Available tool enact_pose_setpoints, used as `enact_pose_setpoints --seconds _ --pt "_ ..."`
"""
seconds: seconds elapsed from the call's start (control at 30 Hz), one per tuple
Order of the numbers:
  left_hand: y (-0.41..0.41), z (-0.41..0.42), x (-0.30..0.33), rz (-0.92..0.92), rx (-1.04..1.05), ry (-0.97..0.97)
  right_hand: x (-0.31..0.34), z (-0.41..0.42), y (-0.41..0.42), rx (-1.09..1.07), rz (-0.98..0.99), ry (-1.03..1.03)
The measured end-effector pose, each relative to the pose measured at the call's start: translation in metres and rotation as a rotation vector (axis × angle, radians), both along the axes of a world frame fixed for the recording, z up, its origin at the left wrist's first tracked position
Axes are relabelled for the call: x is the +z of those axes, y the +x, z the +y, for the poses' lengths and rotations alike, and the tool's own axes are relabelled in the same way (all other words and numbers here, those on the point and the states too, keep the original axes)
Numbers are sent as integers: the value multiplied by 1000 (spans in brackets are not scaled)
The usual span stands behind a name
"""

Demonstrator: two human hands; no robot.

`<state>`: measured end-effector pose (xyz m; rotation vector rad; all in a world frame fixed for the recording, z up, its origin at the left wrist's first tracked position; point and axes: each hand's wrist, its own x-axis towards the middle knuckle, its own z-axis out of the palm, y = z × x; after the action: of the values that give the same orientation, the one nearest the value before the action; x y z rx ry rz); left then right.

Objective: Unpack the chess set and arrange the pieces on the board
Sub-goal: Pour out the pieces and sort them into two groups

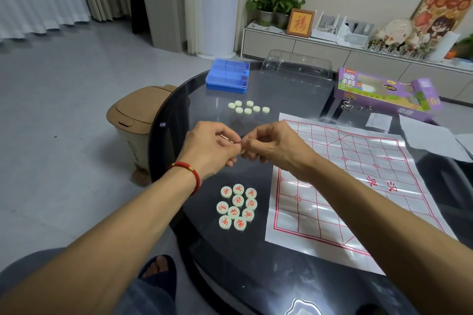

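On a round black glass table (204, 263), ten pale round chess pieces with red characters (238, 207) cluster left of the red-lined paper board (345, 186). Above them, the left hand (212, 148) and right hand (268, 146) meet, fingers curled, pinching one small pale piece (242, 151) together. Farther back lie seven blank-faced pale pieces (248, 107).

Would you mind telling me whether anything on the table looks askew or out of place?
The board sheet lies skewed to the table edge, its creases raised. No pieces stand on it: the red-marked pieces and blank-faced pieces sit in clusters on the glass.
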<state>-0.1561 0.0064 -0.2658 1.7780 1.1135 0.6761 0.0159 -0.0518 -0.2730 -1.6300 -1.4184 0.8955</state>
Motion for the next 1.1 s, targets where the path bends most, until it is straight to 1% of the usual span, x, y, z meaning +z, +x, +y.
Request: enact_pose_setpoints --seconds 0.03,0.07,0.17,0.2,0.37,0.5,0.53,0.6,0.7,0.73,0.8,0.83,0.87,1.0,1.1 --pt "-1 2 0 32 -22 5 0 -1 3 13 -33 -12" --pt "-3 3 0 75 -37 26 0 -3 6 36 -118 -23" --pt "-10 6 2 212 -50 130 0 -6 9 198 -537 -34" --pt "-13 5 2 243 -64 142 -2 -8 7 242 -617 -33" --pt "-19 -9 -1 382 -223 194 -1 -9 -4 332 -806 6" --pt "-20 -14 -5 435 -274 210 9 1 -5 440 -848 -81" --pt "-20 -13 -6 434 -274 208 11 4 -4 421 -844 -100" --pt "-20 -10 -8 421 -261 185 10 15 5 312 -843 -79" --pt "-19 -6 -8 412 -258 146 -4 35 31 41 -853 -22" --pt "-18 -5 -8 411 -262 130 -11 42 39 -79 -901 -16" --pt "-17 -3 -6 414 -271 104 -23 56 51 -277 -1122 -17" --pt "-17 -1 -5 410 -265 99 -27 63 55 -316 -1221 -23" --pt "-16 1 -4 403 -251 105 -29 70 57 -331 -1260 -22" --pt "-12 7 -1 367 -187 166 -29 93 63 -329 -1244 -76" --pt "-9 8 1 314 -143 180 -32 94 68 -360 -1175 -28"
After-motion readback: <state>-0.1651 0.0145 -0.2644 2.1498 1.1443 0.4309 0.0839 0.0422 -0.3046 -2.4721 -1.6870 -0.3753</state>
